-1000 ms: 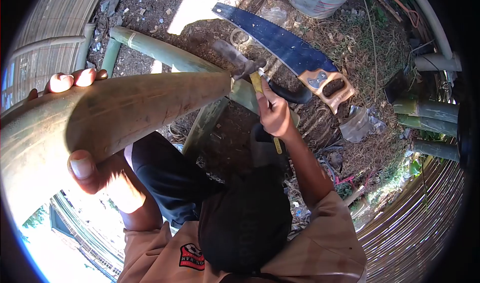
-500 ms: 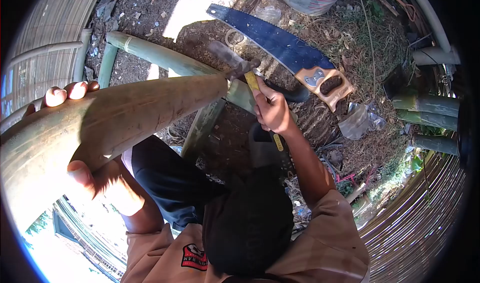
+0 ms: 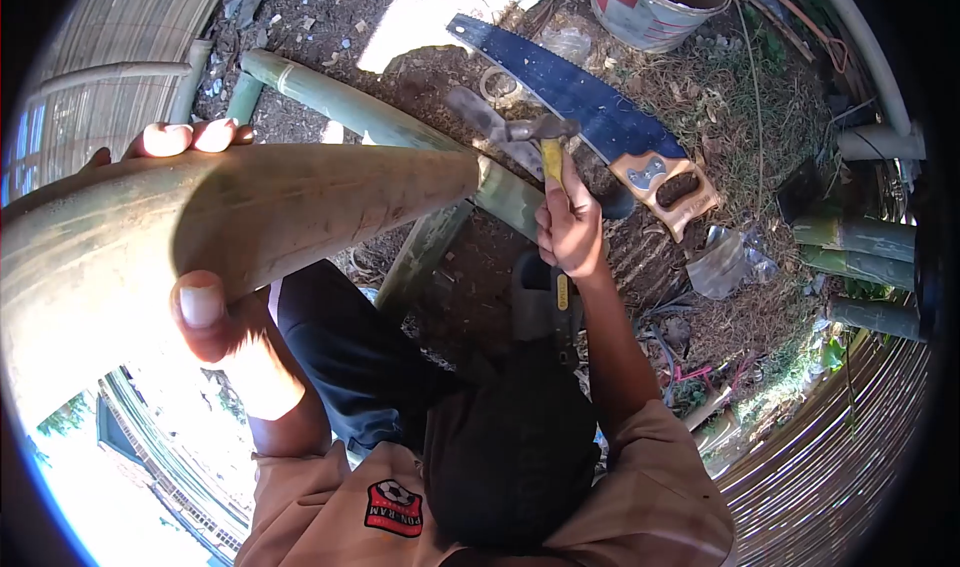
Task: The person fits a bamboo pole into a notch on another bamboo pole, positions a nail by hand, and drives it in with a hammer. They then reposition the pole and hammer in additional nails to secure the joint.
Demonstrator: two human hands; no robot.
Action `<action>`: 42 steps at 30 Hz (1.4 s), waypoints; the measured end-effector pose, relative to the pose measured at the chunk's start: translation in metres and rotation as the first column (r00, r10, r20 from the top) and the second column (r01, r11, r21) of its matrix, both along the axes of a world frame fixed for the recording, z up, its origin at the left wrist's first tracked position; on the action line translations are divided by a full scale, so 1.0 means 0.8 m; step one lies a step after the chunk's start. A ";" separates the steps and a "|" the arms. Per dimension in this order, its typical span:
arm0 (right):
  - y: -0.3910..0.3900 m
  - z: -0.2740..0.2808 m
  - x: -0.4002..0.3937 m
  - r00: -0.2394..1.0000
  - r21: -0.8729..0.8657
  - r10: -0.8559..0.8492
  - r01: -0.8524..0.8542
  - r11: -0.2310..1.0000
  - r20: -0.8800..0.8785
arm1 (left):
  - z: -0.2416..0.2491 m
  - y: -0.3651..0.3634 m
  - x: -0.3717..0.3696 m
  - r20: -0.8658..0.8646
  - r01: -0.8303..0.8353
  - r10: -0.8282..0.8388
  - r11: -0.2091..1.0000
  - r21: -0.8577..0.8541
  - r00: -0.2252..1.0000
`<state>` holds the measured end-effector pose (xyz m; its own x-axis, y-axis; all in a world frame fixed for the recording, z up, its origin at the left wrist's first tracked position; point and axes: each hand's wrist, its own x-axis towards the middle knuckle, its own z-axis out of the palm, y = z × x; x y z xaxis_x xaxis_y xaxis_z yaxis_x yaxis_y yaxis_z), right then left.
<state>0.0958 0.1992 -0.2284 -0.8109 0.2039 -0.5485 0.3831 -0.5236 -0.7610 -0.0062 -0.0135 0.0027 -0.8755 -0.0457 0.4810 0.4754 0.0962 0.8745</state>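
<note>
My left hand (image 3: 212, 329) is wrapped round a thick bamboo pole (image 3: 290, 197), thumb on the near side and fingers over the far side. The pole's far end lies by a green bamboo crosspiece (image 3: 370, 122). In my right hand (image 3: 575, 229) is a hammer (image 3: 552, 152), gripped by its yellow handle. Its metal head stands a little to the right of the pole's end, apart from it. Beyond the crosspiece, partly behind the hammer, shows a grey blade-like piece (image 3: 475, 110); its far part is hidden.
A hand saw (image 3: 580, 97) with a wooden handle lies on the ground beyond the hammer. A white bucket (image 3: 655, 12) stands at the top. Cut bamboo (image 3: 860, 237) is at the right, near a clear plastic scrap (image 3: 718, 265). A bamboo leg (image 3: 425, 257) stands below the crosspiece.
The hammer head has moved right, away from the bamboo pole's end, where it was close against it. My left hand keeps its hold on the pole. The whole view has shifted slightly.
</note>
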 end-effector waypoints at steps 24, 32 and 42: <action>0.017 -0.028 0.042 0.992 0.407 0.071 -0.022 0.913 -0.105 | 0.020 -0.016 -0.016 0.118 0.337 -0.331 0.941 -0.031 0.936; 0.020 -0.033 0.041 0.992 0.428 0.100 -0.061 0.902 -0.071 | 0.025 -0.018 -0.013 0.012 0.355 -0.357 0.933 0.063 0.934; 0.073 -0.041 0.026 0.949 0.840 0.315 -0.199 0.505 0.035 | 0.021 -0.029 -0.015 0.072 0.468 -0.474 0.879 0.088 0.877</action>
